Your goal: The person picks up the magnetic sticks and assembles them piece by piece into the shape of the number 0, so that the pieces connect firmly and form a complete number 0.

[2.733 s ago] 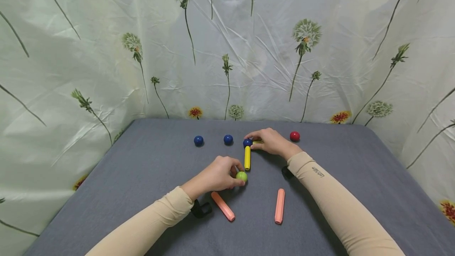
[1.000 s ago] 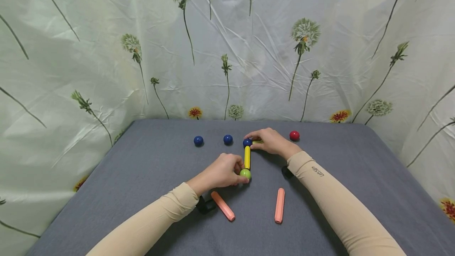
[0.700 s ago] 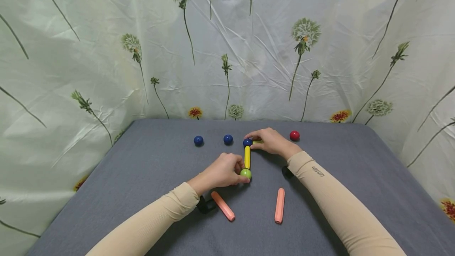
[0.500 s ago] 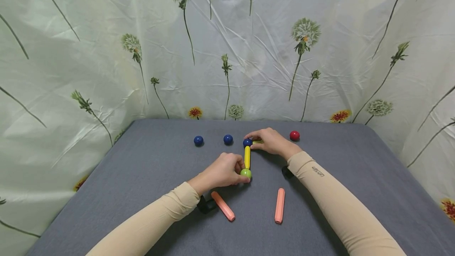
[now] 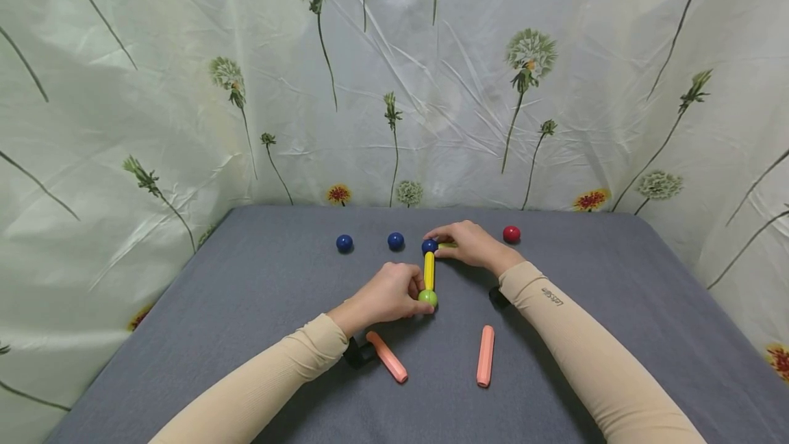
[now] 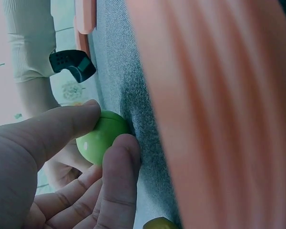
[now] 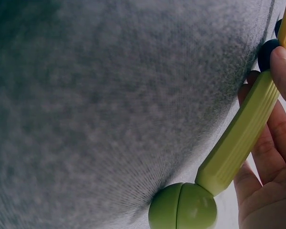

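Observation:
My left hand [image 5: 394,291] pinches a green ball [image 5: 428,299] between thumb and fingers; the left wrist view shows this green ball [image 6: 105,136] close up. The ball sits right at the near end of a yellow grooved stick [image 5: 429,270]. That stick's far end meets a blue ball [image 5: 429,247], which my right hand [image 5: 471,245] grips with thumb and index finger. From the blue ball a yellow-green stick [image 7: 240,133] runs along under my right palm. It ends in a second green ball [image 7: 182,206], hidden by the hand in the head view.
Two loose blue balls, a left one [image 5: 344,244] and a nearer one [image 5: 396,241], lie left of the joined pieces. A red ball [image 5: 511,234] lies beyond my right wrist. Two pink sticks, one slanted [image 5: 388,358] and one straighter [image 5: 485,356], lie nearer on the grey cloth [image 5: 277,273].
My left hand has moved slightly right and away from me, bringing the green ball against the near end of the yellow stick. My right hand keeps its place at the blue ball.

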Demonstrator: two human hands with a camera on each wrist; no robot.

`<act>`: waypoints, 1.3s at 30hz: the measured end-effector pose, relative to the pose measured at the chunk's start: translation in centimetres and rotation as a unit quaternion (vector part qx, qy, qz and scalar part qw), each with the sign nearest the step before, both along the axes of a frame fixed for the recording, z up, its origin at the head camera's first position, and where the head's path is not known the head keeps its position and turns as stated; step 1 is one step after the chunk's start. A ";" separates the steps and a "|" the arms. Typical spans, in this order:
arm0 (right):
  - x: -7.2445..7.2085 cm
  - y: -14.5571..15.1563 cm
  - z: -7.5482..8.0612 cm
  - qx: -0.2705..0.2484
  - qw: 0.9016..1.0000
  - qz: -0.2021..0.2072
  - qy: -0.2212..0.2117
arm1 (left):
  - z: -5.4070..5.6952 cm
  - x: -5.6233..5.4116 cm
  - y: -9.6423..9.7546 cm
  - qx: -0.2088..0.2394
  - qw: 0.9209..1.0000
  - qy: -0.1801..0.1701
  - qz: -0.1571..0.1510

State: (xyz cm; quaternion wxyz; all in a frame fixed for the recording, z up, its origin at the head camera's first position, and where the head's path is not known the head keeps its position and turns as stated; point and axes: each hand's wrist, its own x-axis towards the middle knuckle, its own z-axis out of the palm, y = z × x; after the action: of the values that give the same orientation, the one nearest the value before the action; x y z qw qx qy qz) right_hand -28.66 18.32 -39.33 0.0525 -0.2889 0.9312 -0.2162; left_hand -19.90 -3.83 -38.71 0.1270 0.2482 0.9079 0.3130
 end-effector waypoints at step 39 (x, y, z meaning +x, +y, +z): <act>-0.2 -0.1 0.1 0.017 1.000 -0.010 -0.017 | 1.9 4.7 -6.6 -0.083 0.965 0.060 -0.241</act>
State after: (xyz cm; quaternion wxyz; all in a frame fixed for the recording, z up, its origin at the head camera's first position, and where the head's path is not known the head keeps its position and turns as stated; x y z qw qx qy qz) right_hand -28.89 18.25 -39.27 0.0708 -0.2750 0.9365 -0.2059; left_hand -15.19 -10.45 -36.82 0.1642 0.4670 0.8499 0.1807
